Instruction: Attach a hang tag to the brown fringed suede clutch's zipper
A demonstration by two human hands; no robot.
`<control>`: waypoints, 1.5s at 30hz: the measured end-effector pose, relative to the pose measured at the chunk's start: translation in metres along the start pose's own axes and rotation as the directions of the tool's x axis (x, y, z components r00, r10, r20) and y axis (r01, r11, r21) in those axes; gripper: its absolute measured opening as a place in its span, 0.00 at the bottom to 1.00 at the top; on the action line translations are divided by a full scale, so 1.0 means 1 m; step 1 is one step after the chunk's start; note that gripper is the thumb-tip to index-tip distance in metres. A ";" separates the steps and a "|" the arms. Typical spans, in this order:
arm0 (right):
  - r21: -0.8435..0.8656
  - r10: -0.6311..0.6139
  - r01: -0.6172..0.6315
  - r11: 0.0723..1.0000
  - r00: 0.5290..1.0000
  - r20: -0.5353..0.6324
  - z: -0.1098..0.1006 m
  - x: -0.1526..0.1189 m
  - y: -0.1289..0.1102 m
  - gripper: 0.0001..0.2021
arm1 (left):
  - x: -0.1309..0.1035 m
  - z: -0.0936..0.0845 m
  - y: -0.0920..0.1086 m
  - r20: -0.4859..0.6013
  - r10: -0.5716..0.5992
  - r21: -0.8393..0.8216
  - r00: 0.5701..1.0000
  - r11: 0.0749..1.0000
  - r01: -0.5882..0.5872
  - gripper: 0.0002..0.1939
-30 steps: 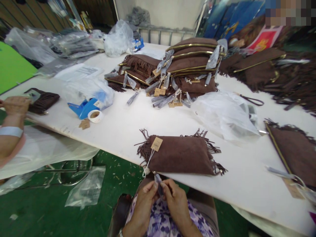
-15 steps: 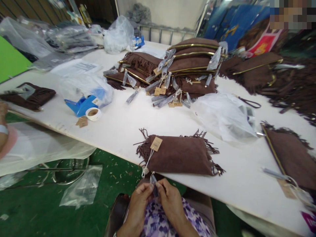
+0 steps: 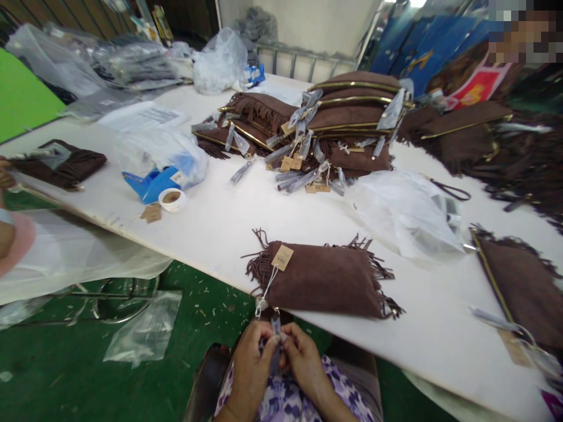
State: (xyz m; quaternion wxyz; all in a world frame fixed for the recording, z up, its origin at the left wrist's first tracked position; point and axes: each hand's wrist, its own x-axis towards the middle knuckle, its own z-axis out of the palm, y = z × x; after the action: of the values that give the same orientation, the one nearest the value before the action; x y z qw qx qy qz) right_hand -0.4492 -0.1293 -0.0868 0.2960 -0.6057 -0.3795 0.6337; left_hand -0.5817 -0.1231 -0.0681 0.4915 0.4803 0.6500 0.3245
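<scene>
A dark brown fringed bag [image 3: 325, 278] lies flat at the table's near edge, a tan paper tag [image 3: 282, 258] tied to its left corner by white string. From a metal ring at that corner a plastic-wrapped wrist strap [image 3: 275, 325] hangs down over the edge. My left hand [image 3: 253, 357] pinches the strap from the left, thumb against the wrapping. On the other side my right hand [image 3: 303, 357] is closed on the same strap, fingertips close to the left thumb. The strap's lower end is partly hidden behind the fingers.
Behind the bag stands a stack of brown bags [image 3: 352, 111] with tags. A crumpled white plastic bag [image 3: 409, 214] lies to its right, another fringed bag [image 3: 519, 281] beyond. At left are a blue tape dispenser [image 3: 152, 184], a tape roll [image 3: 172, 200] and a person's arm [image 3: 6, 234].
My hands have shifted slightly down the wrapped strap, and the left hand is turned more upright. The bag stays in place while the whole view shifts a little.
</scene>
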 end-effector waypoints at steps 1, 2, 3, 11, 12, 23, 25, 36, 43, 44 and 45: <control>0.032 0.020 -0.020 0.999 1.000 0.012 0.000 0.001 0.004 0.13 | 0.000 0.000 -0.001 0.019 0.019 0.042 1.000 0.999 -0.020 0.10; 0.054 0.040 -0.041 0.998 0.999 0.019 0.000 0.002 0.008 0.13 | 0.001 0.000 -0.002 0.040 0.018 0.063 0.999 0.998 -0.021 0.10; 0.065 0.058 -0.060 0.996 0.998 0.023 0.000 0.003 0.011 0.13 | 0.001 0.000 -0.005 0.058 0.005 0.066 0.998 0.998 -0.009 0.10; 0.021 0.064 -0.064 0.998 0.997 0.032 -0.003 0.001 0.018 0.14 | 0.002 -0.001 -0.012 0.130 -0.052 -0.030 0.990 0.998 0.057 0.10; 0.015 0.059 -0.059 0.998 0.998 0.030 -0.003 0.001 0.017 0.14 | 0.002 -0.002 -0.010 0.128 -0.069 -0.057 0.989 0.995 0.077 0.10; -0.157 -0.036 0.034 0.987 0.999 -0.014 -0.010 -0.001 0.007 0.13 | 0.019 -0.003 -0.011 0.183 -0.124 -0.277 0.975 0.945 0.172 0.12; -0.158 -0.034 0.029 0.987 0.999 -0.029 -0.011 0.000 0.008 0.13 | 0.024 -0.005 -0.011 0.222 -0.107 -0.274 0.969 0.947 0.167 0.11; -0.051 0.004 -0.007 0.999 0.999 -0.042 -0.011 0.003 0.007 0.14 | 0.040 -0.009 -0.012 0.318 -0.062 -0.361 0.946 0.915 0.182 0.09; -0.044 0.014 -0.017 0.999 0.998 -0.054 -0.010 0.003 0.011 0.13 | 0.031 -0.006 -0.012 0.245 -0.038 -0.286 0.969 0.952 0.110 0.07; -0.057 0.004 -0.008 0.998 0.998 -0.057 -0.010 0.003 0.011 0.13 | 0.030 -0.008 -0.010 0.238 -0.024 -0.250 0.971 0.965 0.085 0.06; -0.072 -0.007 0.002 0.997 0.998 -0.063 -0.011 0.003 0.012 0.13 | 0.030 -0.009 -0.007 0.232 -0.006 -0.214 0.973 0.975 0.057 0.06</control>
State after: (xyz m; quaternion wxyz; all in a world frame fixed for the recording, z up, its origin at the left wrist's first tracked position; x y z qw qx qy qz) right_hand -0.4380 -0.1319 -0.0983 0.2873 -0.6348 -0.3938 0.5995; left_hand -0.5939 -0.0966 -0.0812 0.6185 0.4467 0.5566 0.3287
